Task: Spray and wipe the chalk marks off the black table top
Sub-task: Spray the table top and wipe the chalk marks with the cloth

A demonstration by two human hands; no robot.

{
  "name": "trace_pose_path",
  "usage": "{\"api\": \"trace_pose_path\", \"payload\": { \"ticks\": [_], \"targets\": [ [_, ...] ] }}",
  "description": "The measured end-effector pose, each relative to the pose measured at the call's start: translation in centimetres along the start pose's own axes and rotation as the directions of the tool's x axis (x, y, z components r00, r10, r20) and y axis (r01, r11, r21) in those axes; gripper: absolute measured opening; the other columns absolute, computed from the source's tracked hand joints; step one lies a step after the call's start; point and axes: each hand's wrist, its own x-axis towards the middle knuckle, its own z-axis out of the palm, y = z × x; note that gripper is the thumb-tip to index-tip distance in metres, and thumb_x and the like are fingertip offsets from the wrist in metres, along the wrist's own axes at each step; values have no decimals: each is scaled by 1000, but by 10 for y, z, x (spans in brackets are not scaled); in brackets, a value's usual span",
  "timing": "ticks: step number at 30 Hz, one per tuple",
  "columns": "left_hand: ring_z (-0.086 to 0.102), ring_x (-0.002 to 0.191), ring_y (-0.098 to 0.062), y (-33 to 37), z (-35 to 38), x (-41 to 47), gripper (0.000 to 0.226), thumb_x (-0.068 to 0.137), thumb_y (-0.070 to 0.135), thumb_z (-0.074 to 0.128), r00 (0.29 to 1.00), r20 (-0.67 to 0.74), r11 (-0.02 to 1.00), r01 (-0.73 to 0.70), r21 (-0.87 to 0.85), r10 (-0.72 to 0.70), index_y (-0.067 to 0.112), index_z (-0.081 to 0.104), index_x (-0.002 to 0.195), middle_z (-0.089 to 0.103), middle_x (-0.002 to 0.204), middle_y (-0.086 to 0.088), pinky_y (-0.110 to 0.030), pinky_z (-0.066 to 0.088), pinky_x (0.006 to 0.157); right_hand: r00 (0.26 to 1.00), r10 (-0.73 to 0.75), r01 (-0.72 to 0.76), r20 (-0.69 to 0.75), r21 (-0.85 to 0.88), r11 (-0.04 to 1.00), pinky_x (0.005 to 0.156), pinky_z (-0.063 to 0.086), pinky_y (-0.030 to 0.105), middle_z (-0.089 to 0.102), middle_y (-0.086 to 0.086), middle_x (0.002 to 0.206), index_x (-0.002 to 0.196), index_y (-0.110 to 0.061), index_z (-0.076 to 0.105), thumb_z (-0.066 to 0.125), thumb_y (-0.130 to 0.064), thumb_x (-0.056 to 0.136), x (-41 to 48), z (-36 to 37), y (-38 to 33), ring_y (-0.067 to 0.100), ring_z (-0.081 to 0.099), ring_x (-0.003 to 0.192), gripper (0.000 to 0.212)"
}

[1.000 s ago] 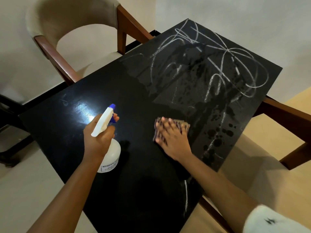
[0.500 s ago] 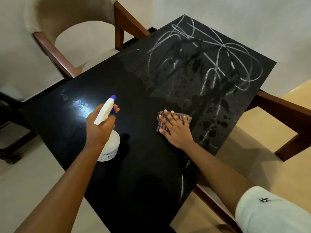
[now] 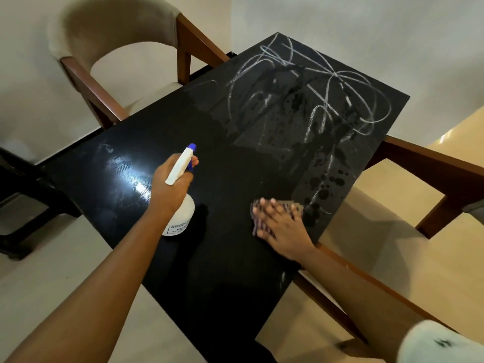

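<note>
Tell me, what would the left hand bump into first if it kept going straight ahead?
Nothing solid, as far as I can see. The left hand, gripping the bottle, points across the table toward the chalk marks; it would probably reach those first.

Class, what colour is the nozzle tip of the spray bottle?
Blue, on the white spray bottle; the head view shows it.

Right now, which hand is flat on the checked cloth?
The right hand, fingers straight on the checked cloth; the left hand grips the white spray bottle.
</note>
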Motion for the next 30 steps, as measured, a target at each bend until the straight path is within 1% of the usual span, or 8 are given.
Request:
{"api": "trace_pose_path", "payload": {
  "ticks": [3, 5, 11, 14, 19, 23, 27, 30],
  "targets": [
    [59, 76, 7, 1, 3, -5, 36, 79, -6, 50, 1000, 8, 1000, -9, 3, 9, 13, 65, 106, 67, 97, 8, -11, 46, 63, 975, 214, -211, -52, 64, 976, 115, -4, 54, -5, -9, 162, 152, -39, 4, 24, -54, 99, 27, -13, 0, 15, -7, 148, 58],
    [59, 76, 8, 2, 5, -10, 36, 81, -6, 50, 999, 24, 1000, -24, 20, 23, 12, 64, 108, 66, 100, 4, -8, 46, 63, 963, 263, -258, -64, 75, 963, 115, -4, 55, -4, -8, 162, 152, -37, 5, 24, -53, 100, 24, -11, -11, 16, -7, 148, 58],
    [58, 85, 12, 13, 6, -53, 33, 85, -6, 51, 996, 54, 997, -71, 3, 71, 15, 62, 108, 64, 100, 5, -4, 47, 69, 986, 165, -163, -21, 79, 983, 113, -11, 51, -23, -14, 152, 145, -42, -13, 11, -58, 94, -85, 26, -54, 16, -17, 146, 59],
    [59, 92, 9, 17, 8, -82, 36, 85, -5, 53, 996, 62, 998, -60, -29, 61, 22, 62, 106, 64, 99, 13, -11, 50, 75, 989, 148, -150, 23, 126, 981, 112, -21, 44, -26, -16, 150, 143, -44, -14, 1, -61, 85, -126, 44, -71, 14, -24, 143, 62],
    [61, 102, -11, 23, 11, -114, 38, 83, -5, 52, 997, 82, 994, -7, -106, 16, 23, 64, 106, 66, 102, 12, -27, 53, 77, 985, 156, -148, -75, 102, 984, 114, -12, 46, -15, -15, 155, 146, -42, -7, 16, -57, 95, -96, 38, -46, 14, -12, 147, 58],
    [61, 99, 1, 32, 13, -124, 48, 82, -7, 54, 995, 97, 997, -30, -71, 37, 38, 61, 98, 66, 96, 27, -23, 52, 76, 958, 281, -271, -62, 137, 953, 117, -2, 55, -7, -9, 161, 152, -38, 2, 23, -52, 100, -44, 11, -2, 16, -8, 148, 57],
    [62, 102, -7, 35, 19, -122, 38, 80, 4, 54, 998, 51, 997, -18, -80, 22, 32, 63, 104, 67, 98, 21, -30, 53, 83, 956, 291, -282, -48, 142, 949, 115, -5, 55, -8, -7, 162, 153, -35, 1, 23, -51, 101, -29, -1, 9, 17, -10, 148, 59],
    [62, 104, -9, 35, 24, -117, 36, 83, -5, 55, 1000, 28, 998, 8, -62, -6, 21, 65, 107, 68, 99, 20, -30, 52, 86, 981, 190, -186, -26, 125, 975, 116, -5, 54, -19, -10, 158, 151, -37, -9, 27, -49, 100, -65, 12, -10, 15, -19, 145, 63]
  ]
}}
